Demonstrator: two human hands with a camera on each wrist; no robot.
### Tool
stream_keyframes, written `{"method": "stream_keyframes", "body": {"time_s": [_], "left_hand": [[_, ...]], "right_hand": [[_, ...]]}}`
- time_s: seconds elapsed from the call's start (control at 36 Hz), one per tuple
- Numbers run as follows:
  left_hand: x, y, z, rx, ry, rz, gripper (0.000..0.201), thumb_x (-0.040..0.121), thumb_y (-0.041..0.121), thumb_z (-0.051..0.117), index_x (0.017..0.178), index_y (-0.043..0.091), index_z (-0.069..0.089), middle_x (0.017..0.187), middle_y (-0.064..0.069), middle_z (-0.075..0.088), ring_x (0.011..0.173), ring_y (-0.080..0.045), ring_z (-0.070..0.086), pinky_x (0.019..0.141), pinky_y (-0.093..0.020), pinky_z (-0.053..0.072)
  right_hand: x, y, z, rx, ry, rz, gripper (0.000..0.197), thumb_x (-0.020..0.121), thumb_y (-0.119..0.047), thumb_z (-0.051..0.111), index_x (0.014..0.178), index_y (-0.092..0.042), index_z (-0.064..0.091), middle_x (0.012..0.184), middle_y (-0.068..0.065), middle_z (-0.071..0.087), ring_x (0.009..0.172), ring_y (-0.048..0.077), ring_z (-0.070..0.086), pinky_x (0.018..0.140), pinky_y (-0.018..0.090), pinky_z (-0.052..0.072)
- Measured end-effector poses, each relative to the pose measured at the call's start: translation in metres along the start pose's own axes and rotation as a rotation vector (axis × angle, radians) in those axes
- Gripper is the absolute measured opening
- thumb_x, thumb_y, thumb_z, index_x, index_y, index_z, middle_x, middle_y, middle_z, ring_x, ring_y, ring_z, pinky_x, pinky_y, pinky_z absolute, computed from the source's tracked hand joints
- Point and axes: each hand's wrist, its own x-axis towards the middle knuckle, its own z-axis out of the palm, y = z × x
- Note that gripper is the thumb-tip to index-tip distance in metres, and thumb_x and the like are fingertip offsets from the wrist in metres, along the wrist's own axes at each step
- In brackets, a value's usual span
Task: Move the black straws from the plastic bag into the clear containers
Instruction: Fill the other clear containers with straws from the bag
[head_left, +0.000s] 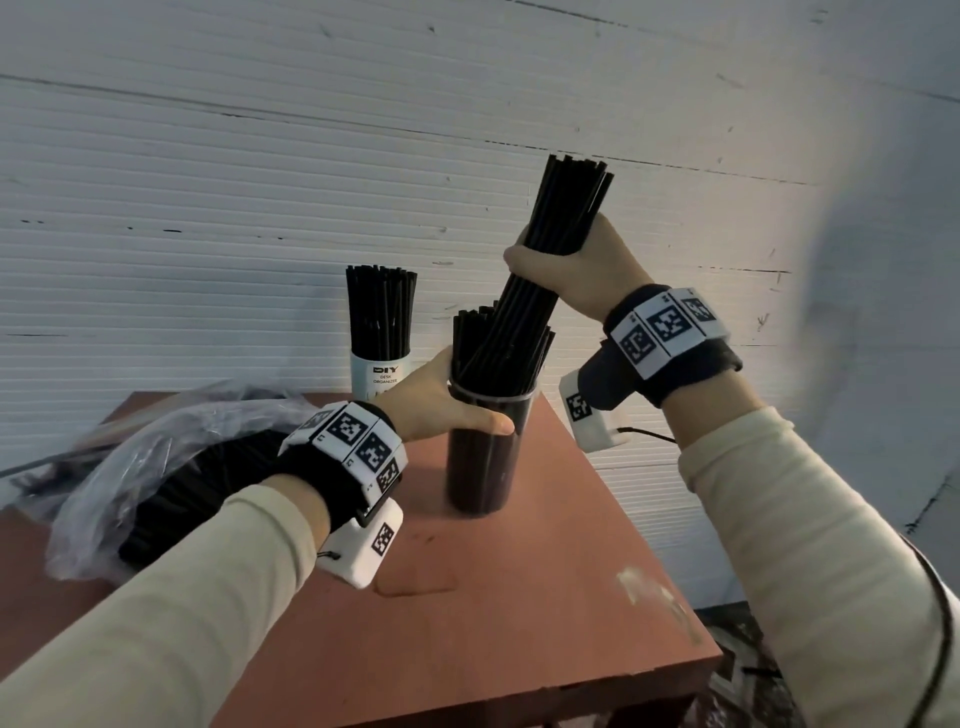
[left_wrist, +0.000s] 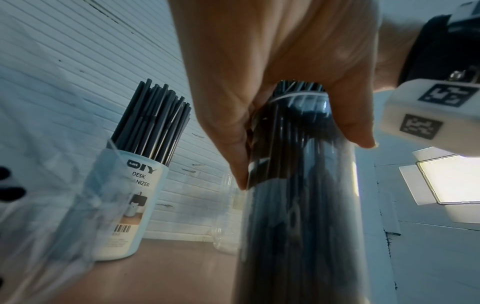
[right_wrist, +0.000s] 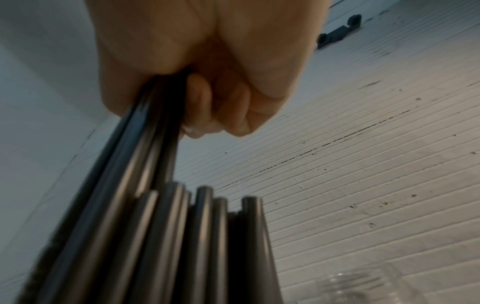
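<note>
Head view: the right hand (head_left: 569, 273) is wrapped tight round a tilted bundle of thin black plastic straws (head_left: 550, 234), fingers curled about its middle, the upper ends fanning above the fist. The bundle's lower ends slant down into a tall clear plastic cylinder container (head_left: 485, 457) already dark with straws, standing upright on the reddish-brown table (head_left: 493, 597). The left hand (head_left: 441, 402) grips this container just under its rim, thumb across the near side and fingers round the far side. Behind it, near the wall, stands a second clear container with a white "DIY Desk Organizer" label (head_left: 376, 371), full of upright straws. To the left, a crumpled clear plastic bag (head_left: 156, 457) lies on the table with more black straws inside. In the left wrist view an empty clear container (left_wrist: 224, 216) shows behind the held one.
</note>
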Motion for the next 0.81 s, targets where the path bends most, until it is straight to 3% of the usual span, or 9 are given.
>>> {"method": "stream_keyframes", "body": {"time_s": [0.17, 0.25, 0.39, 0.47, 0.53, 0.61, 0.69, 0.75, 0.81], "left_hand": [[0.003, -0.006, 0.001, -0.018, 0.022, -0.024, 0.082, 0.068, 0.019, 0.088, 0.137, 0.021, 0.043, 0.119, 0.013, 0.058, 0.103, 0.007, 0.052, 0.08, -0.009, 0.039], [0.004, -0.009, 0.003, -0.015, 0.048, -0.044, 0.089, 0.064, 0.023, 0.091, 0.139, 0.021, 0.043, 0.124, 0.009, 0.06, 0.113, -0.004, 0.056, 0.093, -0.021, 0.044], [0.002, -0.005, 0.005, -0.024, 0.06, -0.034, 0.088, 0.064, 0.021, 0.091, 0.138, 0.021, 0.042, 0.12, 0.011, 0.059, 0.103, 0.005, 0.053, 0.075, -0.01, 0.038], [0.003, -0.009, 0.006, -0.013, 0.076, -0.033, 0.081, 0.064, 0.023, 0.091, 0.131, 0.02, 0.046, 0.117, 0.01, 0.062, 0.102, 0.003, 0.056, 0.082, -0.014, 0.045], [0.004, -0.011, 0.006, -0.013, 0.083, -0.036, 0.082, 0.061, 0.027, 0.093, 0.13, 0.021, 0.048, 0.117, 0.009, 0.064, 0.105, 0.0, 0.059, 0.092, -0.021, 0.047], [0.004, -0.012, 0.007, -0.015, 0.089, -0.045, 0.09, 0.055, 0.034, 0.094, 0.131, 0.023, 0.049, 0.118, 0.01, 0.065, 0.109, -0.005, 0.06, 0.098, -0.027, 0.046], [0.002, -0.011, 0.008, -0.008, 0.109, -0.052, 0.086, 0.059, 0.03, 0.093, 0.132, 0.024, 0.047, 0.118, 0.011, 0.062, 0.105, -0.002, 0.057, 0.085, -0.016, 0.043], [0.0, -0.009, 0.01, -0.005, 0.127, -0.055, 0.085, 0.061, 0.029, 0.093, 0.133, 0.024, 0.047, 0.117, 0.012, 0.061, 0.105, -0.004, 0.057, 0.077, -0.013, 0.038], [-0.001, -0.008, 0.011, 0.003, 0.145, -0.056, 0.086, 0.06, 0.03, 0.093, 0.132, 0.023, 0.047, 0.115, 0.013, 0.061, 0.106, -0.007, 0.057, 0.08, -0.017, 0.038]], "right_hand": [[-0.003, 0.005, -0.007, 0.039, 0.09, 0.001, 0.025, 0.082, -0.014, 0.065, 0.082, 0.009, 0.059, 0.074, 0.007, 0.056, 0.066, 0.01, 0.057, 0.062, 0.022, 0.05], [-0.004, 0.005, 0.003, 0.001, 0.0, 0.029, 0.027, 0.081, -0.018, 0.066, 0.082, 0.009, 0.059, 0.073, 0.008, 0.056, 0.066, 0.011, 0.056, 0.061, 0.024, 0.049], [-0.014, 0.013, 0.032, -0.039, -0.124, 0.102, 0.027, 0.08, -0.022, 0.07, 0.067, -0.009, 0.05, 0.063, 0.001, 0.051, 0.057, 0.009, 0.053, 0.054, 0.02, 0.044], [-0.02, 0.017, 0.036, -0.051, -0.09, 0.065, 0.031, 0.08, -0.03, 0.068, 0.066, -0.011, 0.048, 0.064, 0.002, 0.05, 0.063, 0.015, 0.054, 0.062, 0.028, 0.045], [-0.024, 0.02, 0.037, -0.148, -0.076, 0.034, 0.037, 0.077, -0.048, 0.064, 0.068, -0.016, 0.046, 0.071, 0.0, 0.053, 0.079, 0.023, 0.057, 0.074, 0.038, 0.049], [-0.032, 0.021, 0.037, -0.258, -0.03, 0.031, 0.049, 0.076, -0.065, 0.06, 0.1, -0.023, 0.053, 0.105, -0.003, 0.055, 0.107, 0.02, 0.05, 0.096, 0.044, 0.044], [-0.043, 0.013, 0.032, -0.069, 0.13, -0.014, 0.078, 0.079, -0.052, 0.071, 0.138, -0.018, 0.033, 0.136, -0.002, 0.042, 0.126, 0.014, 0.043, 0.107, 0.036, 0.039], [-0.048, 0.006, 0.029, -0.08, 0.233, -0.129, 0.08, 0.086, -0.041, 0.068, 0.147, -0.014, 0.024, 0.146, 0.003, 0.031, 0.134, 0.017, 0.035, 0.111, 0.034, 0.034], [-0.049, 0.001, 0.028, -0.146, 0.284, -0.246, 0.066, 0.092, -0.03, 0.061, 0.147, -0.01, 0.03, 0.146, 0.007, 0.033, 0.136, 0.016, 0.034, 0.113, 0.027, 0.031]]}}
